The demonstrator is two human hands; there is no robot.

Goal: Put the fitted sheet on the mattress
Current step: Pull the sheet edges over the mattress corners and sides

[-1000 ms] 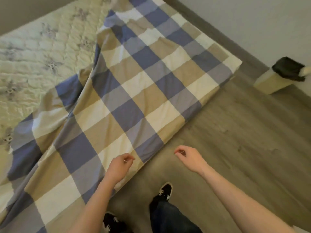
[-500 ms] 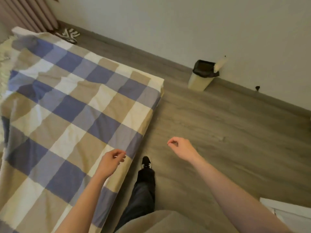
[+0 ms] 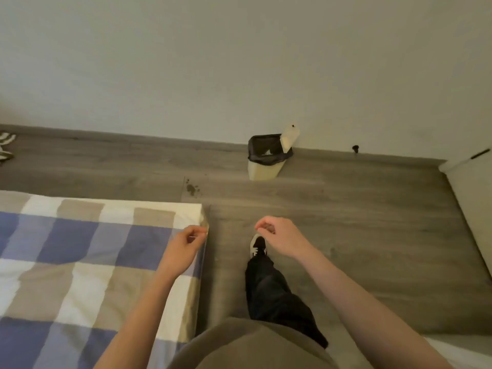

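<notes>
The checked fitted sheet (image 3: 80, 262), in blue, beige and white squares, lies flat over the low mattress on the left and hides it; it wraps the near right corner (image 3: 202, 217) and hangs down the side. My left hand (image 3: 183, 249) hovers over the sheet's right edge just below that corner, thumb and fingers curled together, with no cloth visibly in its grip. Over the bare floor, my right hand (image 3: 282, 237) is held out with its fingers curled and nothing in them.
Grey wood floor (image 3: 346, 235) runs along the mattress's right side, where my shoe (image 3: 257, 245) steps forward. A small bin with a black liner (image 3: 266, 161) stands by the wall. White furniture (image 3: 474, 209) borders the right; slippers (image 3: 5, 147) lie far left.
The view has swung right and along the mattress towards its corner as I walk. Both hands keep the same curled pose; the bare quilted mattress top has left the view.
</notes>
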